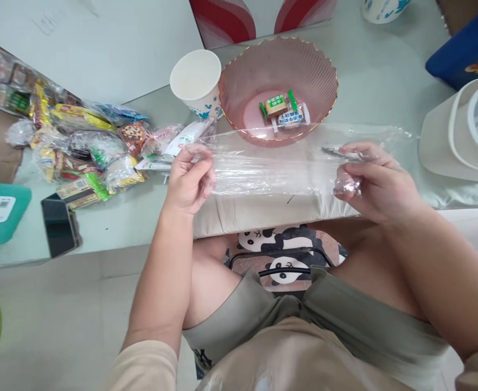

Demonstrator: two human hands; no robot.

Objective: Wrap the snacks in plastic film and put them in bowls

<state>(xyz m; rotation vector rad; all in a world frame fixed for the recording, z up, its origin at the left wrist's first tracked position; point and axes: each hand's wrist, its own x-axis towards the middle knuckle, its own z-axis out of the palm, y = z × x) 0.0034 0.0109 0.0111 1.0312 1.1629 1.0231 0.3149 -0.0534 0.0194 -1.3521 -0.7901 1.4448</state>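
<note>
A clear plastic bag [263, 168] is stretched sideways between my two hands, over the table's front edge. My left hand [192, 176] pinches its left end, fingers curled in. At the other end my right hand [371, 176] grips the crumpled film; a small dark, thin piece shows by its fingertips, too unclear to name. Just behind the bag stands a pink ribbed bowl [247, 81] with a gold scalloped rim. In it lie a green-wrapped snack [276, 105] and a white-and-blue biscuit packet [290, 118].
Several wrapped snacks [92, 144] are heaped at the left, with a phone [57, 225] and a teal pack [2, 212] in front. A paper cup [196, 81] touches the bowl's left side. White plastic bins [442, 130] stand at the right. A white box [100, 43] is behind.
</note>
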